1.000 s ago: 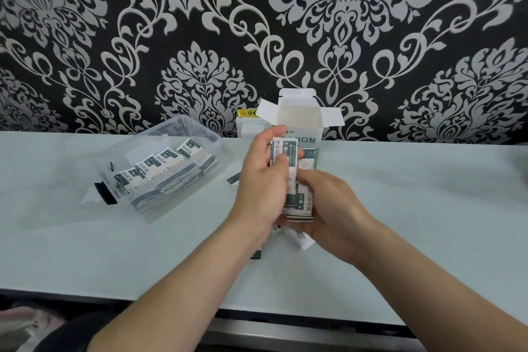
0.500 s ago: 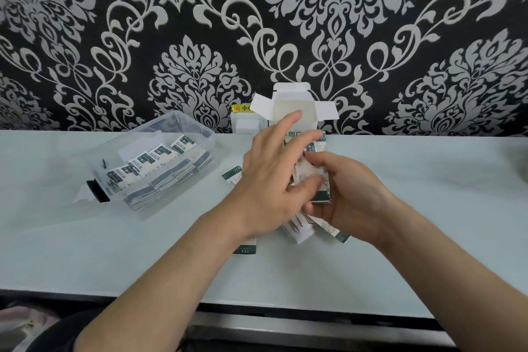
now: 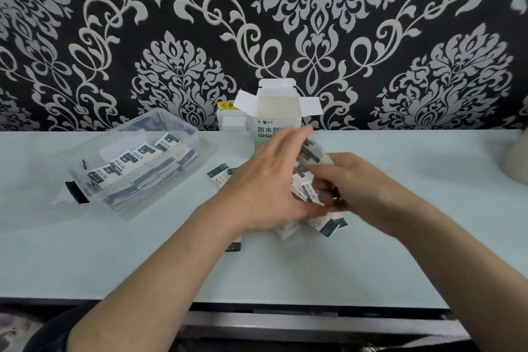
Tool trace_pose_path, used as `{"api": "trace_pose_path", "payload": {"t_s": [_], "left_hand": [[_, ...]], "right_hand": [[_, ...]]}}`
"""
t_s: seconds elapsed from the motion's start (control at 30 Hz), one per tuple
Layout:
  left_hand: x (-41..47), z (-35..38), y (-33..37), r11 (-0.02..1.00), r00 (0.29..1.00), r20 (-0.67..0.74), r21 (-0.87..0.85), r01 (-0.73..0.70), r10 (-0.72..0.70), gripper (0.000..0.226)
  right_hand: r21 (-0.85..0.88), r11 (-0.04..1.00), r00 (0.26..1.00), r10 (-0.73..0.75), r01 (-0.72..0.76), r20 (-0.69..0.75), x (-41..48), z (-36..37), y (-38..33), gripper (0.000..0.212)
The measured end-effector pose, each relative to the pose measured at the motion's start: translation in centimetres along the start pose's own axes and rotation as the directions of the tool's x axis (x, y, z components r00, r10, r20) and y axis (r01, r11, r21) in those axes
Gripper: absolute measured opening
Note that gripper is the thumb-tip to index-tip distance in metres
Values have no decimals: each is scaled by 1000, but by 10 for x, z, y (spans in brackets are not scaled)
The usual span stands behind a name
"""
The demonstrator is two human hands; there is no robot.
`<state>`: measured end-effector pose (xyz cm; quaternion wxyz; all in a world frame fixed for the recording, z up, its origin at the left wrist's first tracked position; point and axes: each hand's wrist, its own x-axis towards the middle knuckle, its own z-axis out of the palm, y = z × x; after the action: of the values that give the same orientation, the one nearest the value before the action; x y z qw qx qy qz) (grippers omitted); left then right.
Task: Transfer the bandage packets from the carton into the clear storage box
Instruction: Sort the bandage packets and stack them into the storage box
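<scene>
Packets (image 3: 311, 152) tipped down by carton (image 3: 275, 120) now: my R hand (image 3: 363, 181) clamped on em, L hand (image 3: 265, 180) flat open, squaring b4 box (image 3: 187, 134).

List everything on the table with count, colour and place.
carton: one, white, green print, flaps open, upright, back centre
clear storage box: one, transparent, left of carton
packets in box: many, white and dark green, stacked
loose packets: several, same colours, on table around hands
held packets: small blurred bundle, in right hand
small white box: one, yellow label, behind carton
rounded object: one, beige, table's right edge, cut off
table: one, pale
left hand: fingers straight, above loose packets
right hand: grips held packets
</scene>
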<state>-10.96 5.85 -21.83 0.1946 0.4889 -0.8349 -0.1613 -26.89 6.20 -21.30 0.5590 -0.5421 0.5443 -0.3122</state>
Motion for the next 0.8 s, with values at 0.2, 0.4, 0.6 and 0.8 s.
{"api": "trace_pose_path", "payload": {"t_s": [0.2, 0.4, 0.6, 0.8], "left_hand": [[1, 21, -3, 962, 967, 215, 259, 80, -138, 80], [9, 24, -5, 965, 963, 162, 183, 185, -215, 61], [13, 22, -1, 964, 948, 175, 74, 257, -266, 87], [15, 20, -5, 930, 943, 193, -199, 308, -271, 63]], "right_hand": [[-576, 815, 973, -77, -65, -219, 6, -33, 15, 29], [-610, 782, 988, 36, -123, -152, 10, -25, 23, 34], [-489, 866, 994, 69, -103, -86, 17, -17, 24, 13], [-402, 913, 998, 59, -67, -34, 16, -16, 23, 12]]}}
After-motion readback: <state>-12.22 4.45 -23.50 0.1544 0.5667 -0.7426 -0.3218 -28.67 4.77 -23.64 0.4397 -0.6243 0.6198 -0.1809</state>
